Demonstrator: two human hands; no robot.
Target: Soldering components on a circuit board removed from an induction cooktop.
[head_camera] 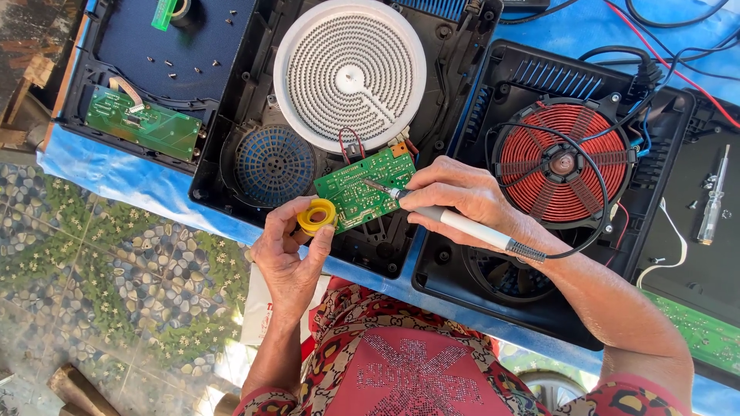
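You are working outdoors in bright daylight, with hard sun and sharp shadows across everything. Your bench [116, 181] is covered by a blue plastic sheet that hangs a little over its near edge. Below it, on your left, the floor [100, 285] shows a printed pattern of rounded pebbles, green leaves and small white flowers, shiny where the light hits it. Rough pieces of wood [73, 389] lie at the bottom left corner, and more weathered timber [27, 85] stands beside the bench at the upper left.
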